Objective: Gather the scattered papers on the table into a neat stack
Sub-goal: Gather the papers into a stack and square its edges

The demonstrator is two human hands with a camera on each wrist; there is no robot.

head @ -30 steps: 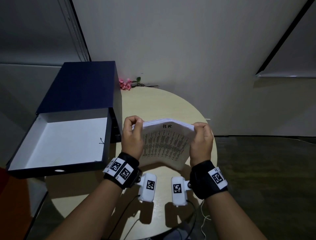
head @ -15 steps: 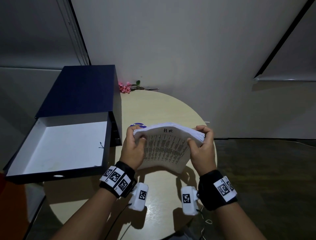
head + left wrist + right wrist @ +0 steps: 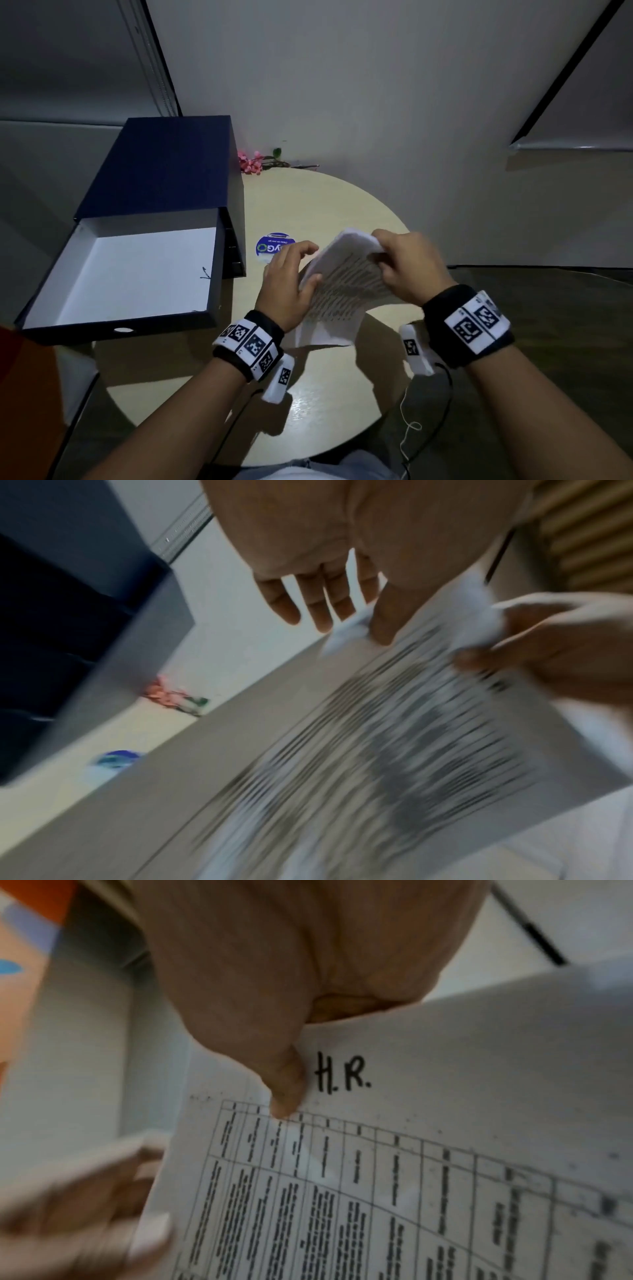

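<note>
A stack of printed papers (image 3: 342, 291) with tables and a handwritten "H.R." (image 3: 342, 1073) stands tilted over the round table (image 3: 325, 205), its lower edge near the tabletop. My right hand (image 3: 394, 260) pinches the stack's top corner, thumb (image 3: 287, 1096) on the front sheet and fingers hidden behind. My left hand (image 3: 294, 274) is at the stack's left edge. In the left wrist view its fingers (image 3: 318, 601) are straight and apart from the paper (image 3: 411, 750), with only the thumb touching the corner. That view is blurred.
An open dark blue box (image 3: 137, 267) with a white inside lies at the left, its lid raised behind it. A round blue sticker (image 3: 270, 247) lies on the table beyond my left hand. Pink flowers (image 3: 251, 162) lie at the table's far edge by the wall.
Both hands gripped the stack's top corners before. Now the stack has dropped and tilted to the right, my left hand has let go its grip, and the blue sticker shows.
</note>
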